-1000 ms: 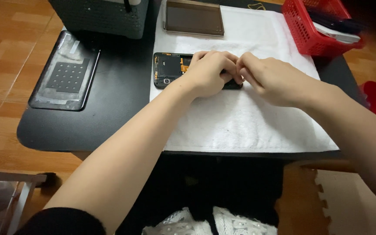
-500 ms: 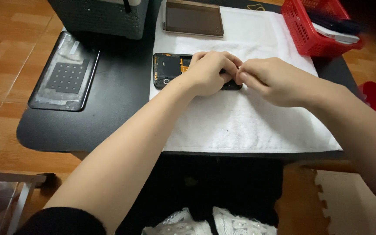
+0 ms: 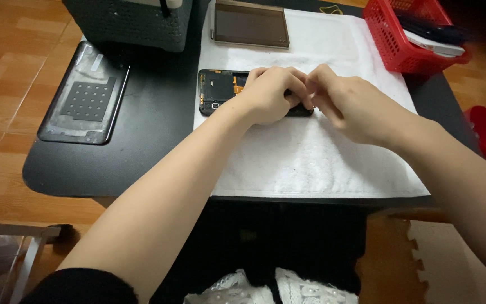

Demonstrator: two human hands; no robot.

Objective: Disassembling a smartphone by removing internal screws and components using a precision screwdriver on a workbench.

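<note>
An opened black phone body point(image 3: 216, 89) lies on a white towel point(image 3: 310, 157), its insides facing up. My left hand point(image 3: 271, 93) rests curled over the phone's right half and presses on it. My right hand point(image 3: 347, 104) meets it from the right, fingertips pinched together at the phone's right end. What the fingertips pinch is hidden. The phone's left part with its orange and metal parts stays visible.
A brownish flat panel point(image 3: 250, 23) lies at the towel's far edge. A clear plastic sheet with a dotted grid point(image 3: 84, 95) sits on the black table point(image 3: 153, 135) at left. A grey box point(image 3: 127, 19) stands at back left, a red basket point(image 3: 412, 34) at back right.
Both hands stay on the phone's right end. The right hand's fingers have shifted slightly at the phone's edge; the phone has not moved.
</note>
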